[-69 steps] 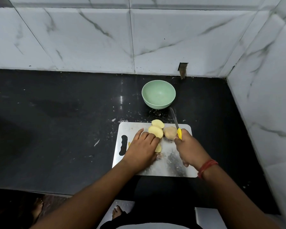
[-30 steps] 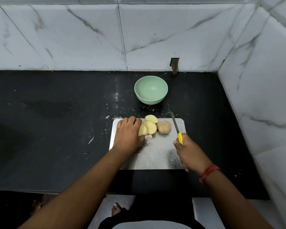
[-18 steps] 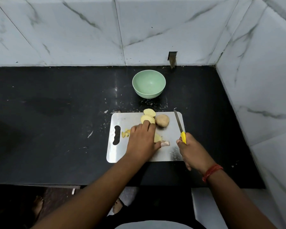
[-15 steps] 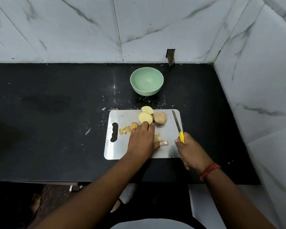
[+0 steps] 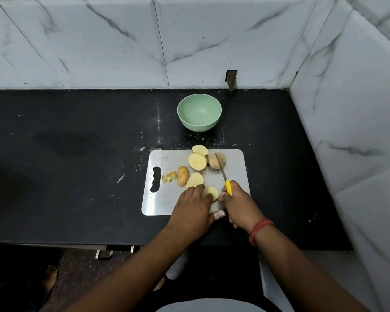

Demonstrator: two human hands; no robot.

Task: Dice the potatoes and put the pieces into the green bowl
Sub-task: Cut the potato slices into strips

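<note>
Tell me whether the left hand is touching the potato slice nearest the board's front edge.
Touching. In the head view the left hand lies with its fingertips on the near edge of the potato slice, no gap showing between them.

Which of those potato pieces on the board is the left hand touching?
The round pale slice nearest the person, at the board's near edge: the left hand rests its fingertips on it. The other slices lie farther back, untouched.
</note>
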